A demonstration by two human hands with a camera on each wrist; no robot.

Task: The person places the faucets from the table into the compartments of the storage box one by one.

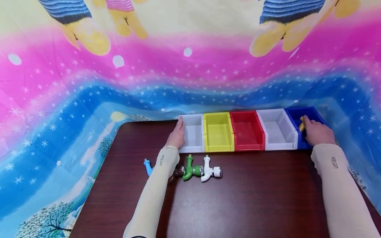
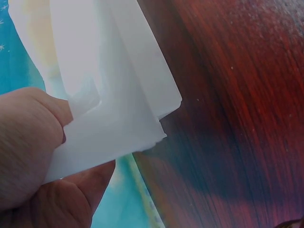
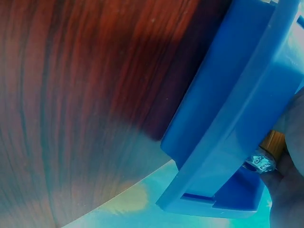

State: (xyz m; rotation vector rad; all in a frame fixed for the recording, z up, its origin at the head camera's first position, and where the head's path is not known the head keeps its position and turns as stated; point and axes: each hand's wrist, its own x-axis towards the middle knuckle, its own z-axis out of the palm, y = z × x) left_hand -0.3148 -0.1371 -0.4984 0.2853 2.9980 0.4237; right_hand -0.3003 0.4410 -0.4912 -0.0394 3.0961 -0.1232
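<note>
A: What does the right hand (image 1: pixel 320 132) have hold of?

B: A gold tap (image 1: pixel 302 125). Thumb and fingers are closed around it, with part of the tap showing past them.

A: Where is that tap?

B: Within the blue bin (image 1: pixel 299 114), at the right end of the row. I can't tell whether it touches the bottom.

A: And the left hand (image 1: pixel 176 135)?

B: It pinches the side wall of the left-end white bin (image 1: pixel 192 127), thumb on the inner side and fingers outside. The gap is only as wide as the wall.

A: What stands between those two bins?

B: From left to right, a yellow bin (image 1: pixel 218 132), a red bin (image 1: pixel 247 132) and a second white bin (image 1: pixel 274 130), all side by side.

A: Anything in front?

B: A line of taps on the dark wooden table (image 1: pixel 244 195): a blue tap (image 1: pixel 148 168), a brown tap (image 1: pixel 180 171) mostly hidden by the left sleeve (image 1: pixel 154 191), a green tap (image 1: pixel 189 171) and a white tap (image 1: pixel 206 171).

A: And behind the row?

B: A printed cloth (image 1: pixel 178 71), pink and blue with snowflakes.
</note>
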